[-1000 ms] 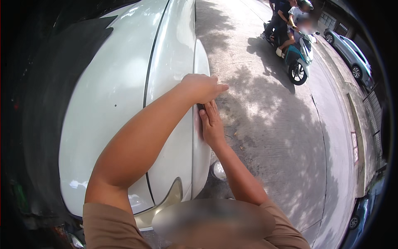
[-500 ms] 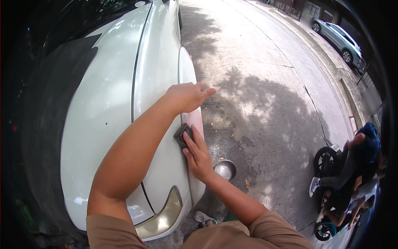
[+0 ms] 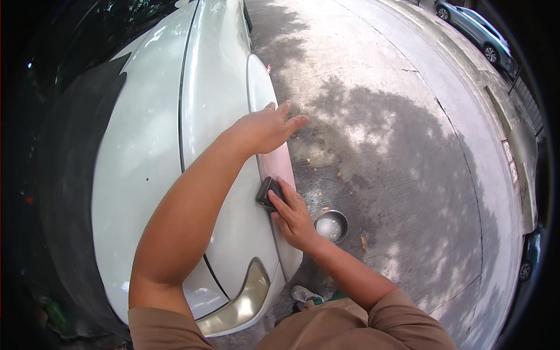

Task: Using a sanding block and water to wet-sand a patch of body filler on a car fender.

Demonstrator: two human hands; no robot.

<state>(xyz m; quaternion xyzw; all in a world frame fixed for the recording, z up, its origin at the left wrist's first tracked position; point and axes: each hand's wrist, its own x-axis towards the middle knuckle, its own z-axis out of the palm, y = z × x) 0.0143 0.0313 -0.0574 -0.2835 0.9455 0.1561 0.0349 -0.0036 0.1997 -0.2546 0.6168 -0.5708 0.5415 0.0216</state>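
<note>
A white car (image 3: 137, 146) fills the left side, its hood and front fender below me. My left hand (image 3: 269, 129) reaches across to the fender's outer edge, fingers spread and holding nothing; whether its palm touches the panel is hidden. Nearer to me, my right hand (image 3: 294, 217) presses a dark grey sanding block (image 3: 268, 192) against the fender's side. Around the block the panel carries a pinkish patch (image 3: 278, 165) between my two hands. The headlight (image 3: 249, 297) lies just below, yellowish and hazy.
A metal bowl (image 3: 331, 226) with whitish liquid stands on the concrete road (image 3: 396, 146) beside the car. My shoe (image 3: 304, 294) is near the bumper. Across the road a grey-blue car (image 3: 475, 29) is parked, and part of a dark vehicle (image 3: 528, 259) shows at the right rim.
The view has shifted slightly, and the motorcycle with its riders at the right is out of sight. Both hands keep nearly the same places on the fender; the right still holds the block.
</note>
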